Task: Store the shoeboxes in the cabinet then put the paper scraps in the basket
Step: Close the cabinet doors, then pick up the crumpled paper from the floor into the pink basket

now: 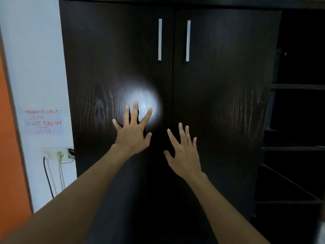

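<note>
Cabinet (219, 103) of dark wood is filling most of the view, standing straight ahead of the person with both doors sitting closed. Two pale vertical handles, one (159, 39) on the left door and one (188, 41) on the right, are flanking the middle seam near the top. The left hand (133, 132) is reaching out to the left door, fingers straight and spread wide, gripping nothing; it is lying against the door just below a bright glare spot (146, 97). The right hand (182, 155) is reaching toward the right door just beside the seam, lower than the left, fingers also straight and spread, holding nothing; whether it is touching the wood cannot be told. On the white wall to the left, a handwritten notice (44, 122) is hanging above a socket (58, 154) with cords (48, 176) trailing down. Dark open shelves (297, 87) are adjoining the cabinet on the right.
</note>
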Motion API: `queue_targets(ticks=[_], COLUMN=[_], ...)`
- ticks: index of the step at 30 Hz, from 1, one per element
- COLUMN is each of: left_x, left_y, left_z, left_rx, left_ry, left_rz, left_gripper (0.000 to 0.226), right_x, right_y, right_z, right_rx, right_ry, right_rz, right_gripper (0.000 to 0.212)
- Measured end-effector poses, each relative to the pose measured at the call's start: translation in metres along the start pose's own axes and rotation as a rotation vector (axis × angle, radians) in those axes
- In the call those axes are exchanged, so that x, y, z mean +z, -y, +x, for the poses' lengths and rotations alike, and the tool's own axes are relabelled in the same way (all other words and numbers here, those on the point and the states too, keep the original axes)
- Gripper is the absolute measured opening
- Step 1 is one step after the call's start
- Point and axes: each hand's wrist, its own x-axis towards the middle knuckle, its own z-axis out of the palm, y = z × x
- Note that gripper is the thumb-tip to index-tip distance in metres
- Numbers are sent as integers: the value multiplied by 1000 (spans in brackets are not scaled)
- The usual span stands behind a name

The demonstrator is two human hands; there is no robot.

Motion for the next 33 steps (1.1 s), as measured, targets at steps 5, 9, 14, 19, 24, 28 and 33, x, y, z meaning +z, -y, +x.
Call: queue_targets(ticks=[5, 9, 14, 19, 24, 28, 33], left_x=[-6, 0, 29, 90, 143, 173, 188], left_y=[-14, -49, -127, -215, -305, -383, -468], left_z=[-7, -30, -71, -114, -174, -232, -294], left_rx=[-11, -14, 66, 158, 299, 347, 425], left_ry=[74, 97, 86, 522, 794, 956, 1095], left_rz=[-114, -241, -565, -793, -948, -957, -844], left_gripper=[86, 81, 54, 46, 40, 41, 37], right_x=[-36, -66, -87, -99, -115, -121, -123], right_y=[-14, -39, -78, -118, -163, -197, -236], right_z=[-33, -79, -141, -227, -335, -420, -507], right_rx=[183, 434, 598, 804, 1014, 1125, 1218], right_ry=[-25, -19, 81, 135, 221, 298, 280], right_rz=[128, 88, 9, -126, -238, -259, -207], right_gripper=[58, 51, 52, 51, 50, 51, 51])
